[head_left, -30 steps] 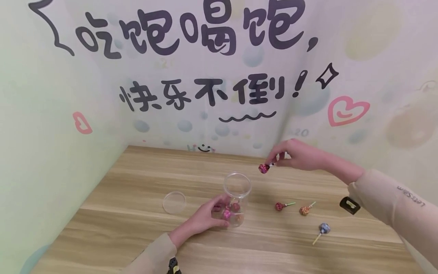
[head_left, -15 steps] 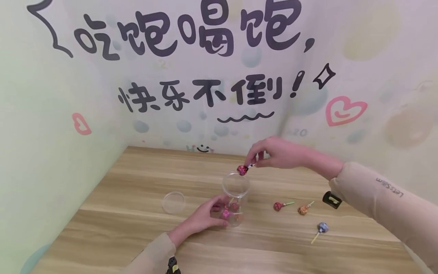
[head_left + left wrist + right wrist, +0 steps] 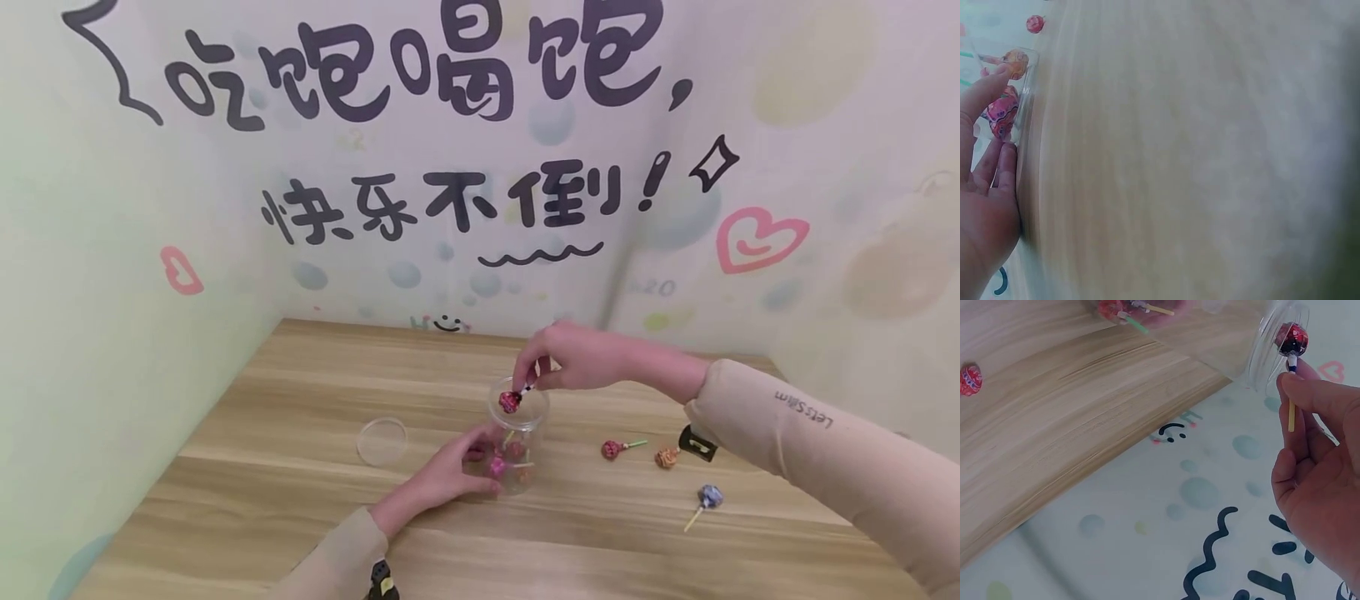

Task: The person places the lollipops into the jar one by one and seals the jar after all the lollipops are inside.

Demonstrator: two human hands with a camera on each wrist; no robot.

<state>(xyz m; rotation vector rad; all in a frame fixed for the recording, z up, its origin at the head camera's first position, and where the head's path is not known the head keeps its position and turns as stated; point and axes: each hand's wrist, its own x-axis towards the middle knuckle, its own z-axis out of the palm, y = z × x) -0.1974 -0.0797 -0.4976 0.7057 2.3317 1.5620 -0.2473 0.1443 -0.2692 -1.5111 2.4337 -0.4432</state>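
In the head view, a clear plastic jar stands upright on the wooden table. My left hand holds it low on its left side, thumb in front and fingers behind. Several wrapped lollipops, including a pink one, lie inside the jar. Over its open mouth, my right hand pinches a dark red lollipop by its stick. The right wrist view shows the candy head at the rim, with the pale stick between thumb and fingers.
A round clear lid lies left of the jar. To the right lie a red lollipop, an orange lollipop partly covered by the right wrist's black device, and a blue lollipop. A printed wall covering rises behind the table.
My right hand has carried the dark red lollipop leftward, then down to the jar's mouth. The left hand has kept its hold on the jar, which stays in place.
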